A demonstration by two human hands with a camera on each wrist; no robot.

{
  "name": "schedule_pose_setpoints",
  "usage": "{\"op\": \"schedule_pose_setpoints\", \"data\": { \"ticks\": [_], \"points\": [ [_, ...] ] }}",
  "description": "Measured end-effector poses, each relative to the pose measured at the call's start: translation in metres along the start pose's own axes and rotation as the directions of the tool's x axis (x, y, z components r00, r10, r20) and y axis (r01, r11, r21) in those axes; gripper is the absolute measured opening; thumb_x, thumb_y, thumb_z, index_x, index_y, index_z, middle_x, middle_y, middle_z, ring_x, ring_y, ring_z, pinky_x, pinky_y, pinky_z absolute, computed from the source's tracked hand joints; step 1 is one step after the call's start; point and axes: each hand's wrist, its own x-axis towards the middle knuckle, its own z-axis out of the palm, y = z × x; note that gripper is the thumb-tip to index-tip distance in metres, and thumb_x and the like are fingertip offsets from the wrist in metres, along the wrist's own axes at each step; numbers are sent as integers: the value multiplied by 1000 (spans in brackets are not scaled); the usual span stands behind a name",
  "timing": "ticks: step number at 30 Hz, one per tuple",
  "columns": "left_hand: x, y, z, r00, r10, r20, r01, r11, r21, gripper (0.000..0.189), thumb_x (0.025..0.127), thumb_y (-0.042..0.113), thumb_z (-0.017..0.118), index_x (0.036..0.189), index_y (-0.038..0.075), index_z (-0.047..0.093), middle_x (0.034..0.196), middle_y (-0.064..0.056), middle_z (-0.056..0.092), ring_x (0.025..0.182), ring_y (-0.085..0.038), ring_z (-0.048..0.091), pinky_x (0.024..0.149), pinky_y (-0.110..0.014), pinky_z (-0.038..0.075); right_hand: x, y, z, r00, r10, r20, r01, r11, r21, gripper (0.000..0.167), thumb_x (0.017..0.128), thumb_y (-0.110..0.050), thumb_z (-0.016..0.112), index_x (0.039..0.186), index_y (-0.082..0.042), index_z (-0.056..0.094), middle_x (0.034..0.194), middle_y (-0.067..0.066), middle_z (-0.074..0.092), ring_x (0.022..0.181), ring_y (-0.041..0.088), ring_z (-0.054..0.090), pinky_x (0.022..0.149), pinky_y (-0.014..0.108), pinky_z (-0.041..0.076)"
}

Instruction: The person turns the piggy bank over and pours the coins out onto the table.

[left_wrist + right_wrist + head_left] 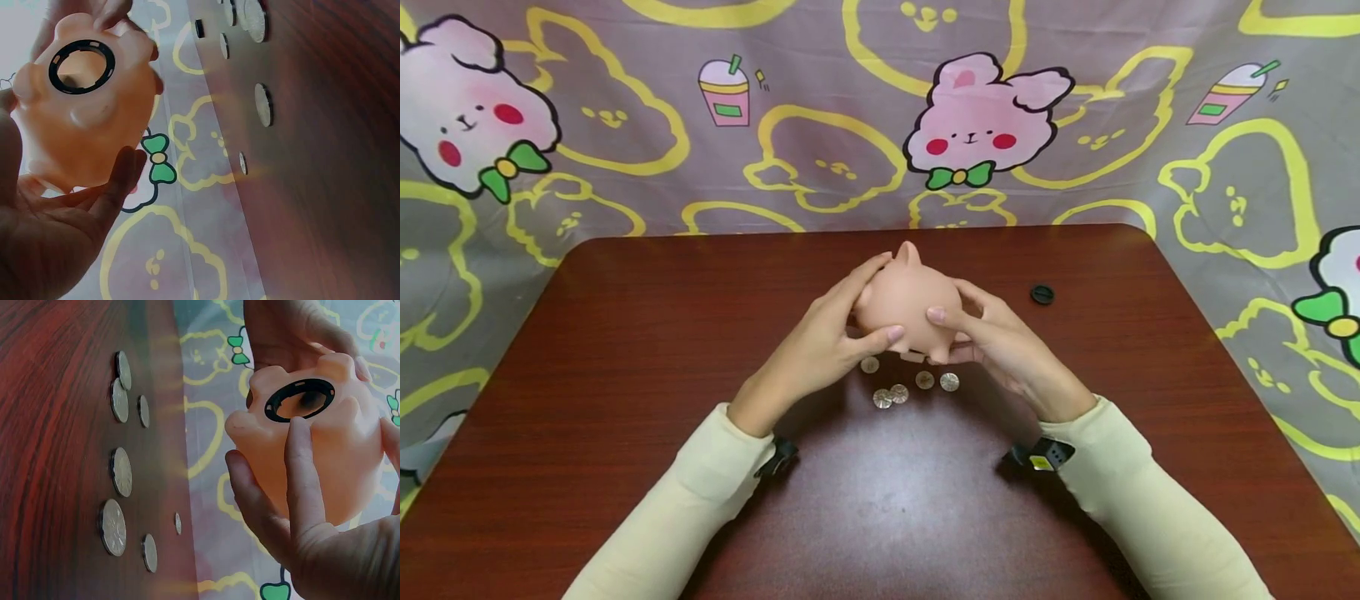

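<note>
A pink piggy bank is held up over the table between both hands. My left hand grips its left side, thumb on the lower front and fingers over the far side. On the right side, my right hand holds it with the thumb against the body; in the right wrist view one fingertip lies at the edge of the underside hole. That hole is uncovered, with a black ring around it and a dark patch inside. Several silver coins lie on the table beneath the bank.
A round black stopper lies on the brown table, to the right beyond the right hand. Behind the table's far edge hangs a grey cloth with yellow outlines and rabbit faces. Dark wrist straps sit below both sleeve cuffs.
</note>
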Motion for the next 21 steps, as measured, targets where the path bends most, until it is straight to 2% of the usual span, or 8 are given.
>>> {"op": "schedule_pose_setpoints", "data": {
  "ticks": [8,11,13,14,15,17,19,21],
  "points": [
    [1,-1,0,999,-45,15,45,999,-4,84,95,31,80,164,23,33,155,-8,50,118,-23,63,94,-39,58,3,3,-2,999,26,27,-27,999,21,62,104,-21,62,160,-13,36,141,22,54,94,22,75,79,33,63],
    [0,-2,0,1000,-14,27,14,1000,27,90,92,29,83,165,24,31,161,-6,44,128,-23,59,103,-42,55,2,4,0,999,-43,-12,41,994,-97,67,100,-19,70,159,-20,40,146,16,53,104,23,71,82,34,63],
    [0,-4,-1,999,28,37,-30,997,67,96,89,29,86,166,25,29,164,-5,41,136,-22,53,110,-44,50,0,5,3,986,-166,-33,153,955,-255,77,93,-17,80,159,-25,41,150,9,52,113,23,67,86,35,62],
    [-1,-5,-1,998,56,40,-59,994,88,99,87,28,88,166,25,28,165,-5,39,141,-22,49,114,-45,47,-1,6,5,968,-250,-30,224,910,-350,82,90,-16,84,159,-27,41,152,7,51,118,23,64,89,35,61],
    [-1,-6,0,996,85,40,-89,990,108,101,86,26,89,166,26,28,165,-6,39,144,-21,47,116,-45,46,-3,7,7,937,-349,-9,306,833,-461,87,86,-15,88,159,-26,42,154,7,50,126,25,61,94,37,59],
    [-2,-9,0,987,158,33,-161,976,148,103,82,23,92,164,26,30,161,-8,40,145,-22,44,116,-45,45,-5,9,10,837,-542,77,453,606,-654,94,80,-14,93,159,-23,42,159,12,45,135,30,55,100,43,57],
    [-2,-12,1,973,232,17,-231,956,180,103,80,18,93,162,25,32,161,-10,39,150,-24,40,118,-45,45,-7,11,13,707,-681,190,539,345,-768,95,77,-14,95,156,-19,43,160,20,42,139,38,51,98,50,57],
    [-3,-14,1,956,294,-2,-288,935,205,103,78,13,94,160,22,34,161,-13,38,151,-26,39,115,-45,48,-7,13,14,596,-753,281,567,146,-811,94,76,-13,95,154,-17,43,159,27,40,141,43,48,93,54,59]
  ]
}}
